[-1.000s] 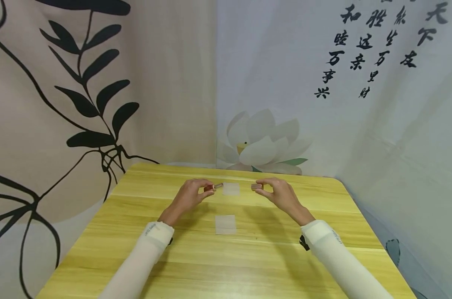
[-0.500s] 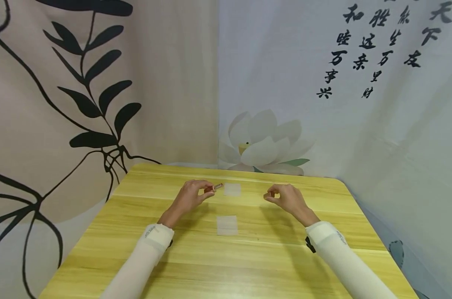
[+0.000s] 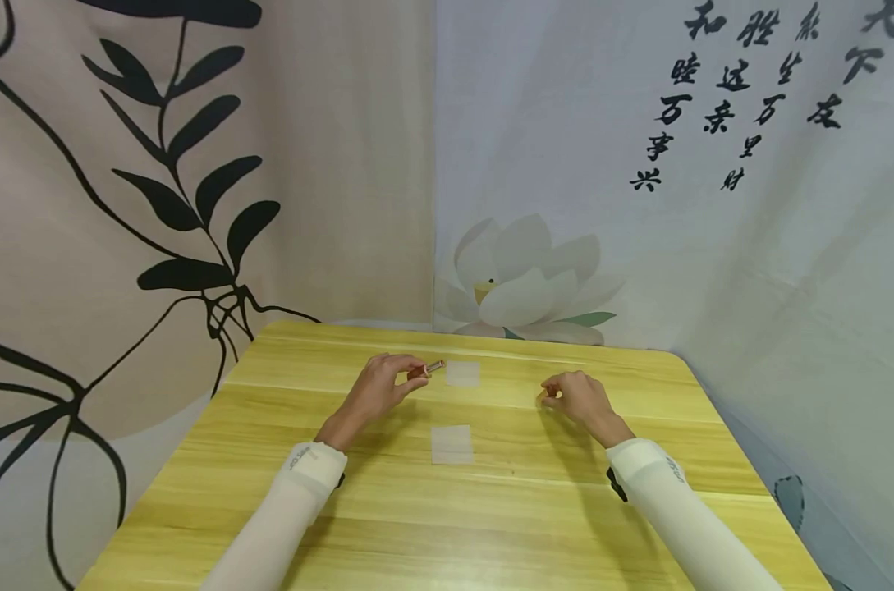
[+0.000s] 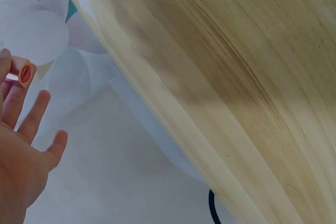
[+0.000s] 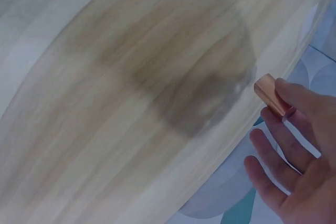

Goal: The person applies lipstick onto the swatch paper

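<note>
Over the back of the table, my left hand grips an uncapped lipstick between thumb and fingers. Its bare upper part points right, and its base end with a round red label faces the left wrist view. To the right, my right hand pinches the copper-coloured lipstick cap between thumb and index finger, with the other fingers spread. In the head view that cap is mostly hidden by the fingers. A wide gap separates the cap from the lipstick.
Two pale square patches lie on the wooden table: a far patch just right of the lipstick and a nearer patch in the middle. A printed curtain hangs close behind the table's back edge.
My right hand has moved right and slightly nearer with the cap, which has turned and is now mostly hidden. The left hand with the lipstick has stayed almost still.
</note>
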Available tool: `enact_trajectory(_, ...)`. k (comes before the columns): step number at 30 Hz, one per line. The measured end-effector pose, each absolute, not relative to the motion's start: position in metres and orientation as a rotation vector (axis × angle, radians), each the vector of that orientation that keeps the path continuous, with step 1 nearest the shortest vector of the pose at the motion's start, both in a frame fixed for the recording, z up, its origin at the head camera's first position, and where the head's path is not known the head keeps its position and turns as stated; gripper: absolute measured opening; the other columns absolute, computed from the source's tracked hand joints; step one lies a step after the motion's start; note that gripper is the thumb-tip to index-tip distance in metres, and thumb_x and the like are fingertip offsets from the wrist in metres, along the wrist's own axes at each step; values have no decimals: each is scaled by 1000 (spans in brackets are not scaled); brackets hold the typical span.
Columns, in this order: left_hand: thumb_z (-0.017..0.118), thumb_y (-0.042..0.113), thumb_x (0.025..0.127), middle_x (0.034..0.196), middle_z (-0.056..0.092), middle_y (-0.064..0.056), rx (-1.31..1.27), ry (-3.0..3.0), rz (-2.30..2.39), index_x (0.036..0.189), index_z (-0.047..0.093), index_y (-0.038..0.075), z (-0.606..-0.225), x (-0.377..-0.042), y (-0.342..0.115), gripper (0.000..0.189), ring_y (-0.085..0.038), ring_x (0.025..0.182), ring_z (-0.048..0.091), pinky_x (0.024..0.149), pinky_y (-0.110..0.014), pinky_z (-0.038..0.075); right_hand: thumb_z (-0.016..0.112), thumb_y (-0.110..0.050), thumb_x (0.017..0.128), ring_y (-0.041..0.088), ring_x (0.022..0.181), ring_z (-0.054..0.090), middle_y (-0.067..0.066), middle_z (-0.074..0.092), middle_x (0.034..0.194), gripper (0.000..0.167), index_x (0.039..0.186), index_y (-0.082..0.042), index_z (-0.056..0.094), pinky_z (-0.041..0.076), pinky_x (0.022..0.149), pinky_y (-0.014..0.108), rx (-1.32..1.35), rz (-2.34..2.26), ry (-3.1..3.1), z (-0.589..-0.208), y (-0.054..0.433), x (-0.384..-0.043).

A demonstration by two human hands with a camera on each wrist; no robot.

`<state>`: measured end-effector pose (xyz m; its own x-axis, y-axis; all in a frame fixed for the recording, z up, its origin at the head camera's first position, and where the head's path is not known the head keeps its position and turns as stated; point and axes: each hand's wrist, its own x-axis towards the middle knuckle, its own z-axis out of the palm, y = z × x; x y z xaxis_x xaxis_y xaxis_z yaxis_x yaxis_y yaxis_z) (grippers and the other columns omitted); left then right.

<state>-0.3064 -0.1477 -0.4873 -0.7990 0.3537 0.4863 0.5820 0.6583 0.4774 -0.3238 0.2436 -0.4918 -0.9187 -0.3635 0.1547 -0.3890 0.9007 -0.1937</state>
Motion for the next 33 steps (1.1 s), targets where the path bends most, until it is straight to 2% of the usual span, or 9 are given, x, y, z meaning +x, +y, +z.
enact_trajectory(8,80,26,93,91,74,9,-752,-2514,-891,103,78,20,-485,-304,-148,12,-15,88,69,106,-51,46,84,-23,89,13,74,67,-2,78,94,30,116,-10,80,55,65,35,558,317,-2996,-496,247,-326)
enact_trajectory(25,80,26,93,92,74,9,-780,-2479,-877,105,78,18,-484,-303,-148,15,-14,89,70,107,-53,45,79,-18,93,11,73,65,-5,75,88,18,110,-10,80,55,64,35,561,276,-2976,-503,251,-330)
enact_trajectory(29,82,23,91,92,75,9,-770,-2476,-877,106,78,18,-485,-303,-148,16,-14,89,70,106,-54,45,79,-22,93,12,71,66,-3,76,91,28,116,-8,78,56,63,35,563,285,-2986,-503,253,-329)
enact_trajectory(33,82,22,92,93,75,9,-768,-2472,-889,107,78,19,-484,-302,-147,16,-15,89,71,106,-56,45,80,-32,93,14,71,70,6,78,104,42,125,-5,74,57,60,34,570,325,-2940,-498,251,-328)
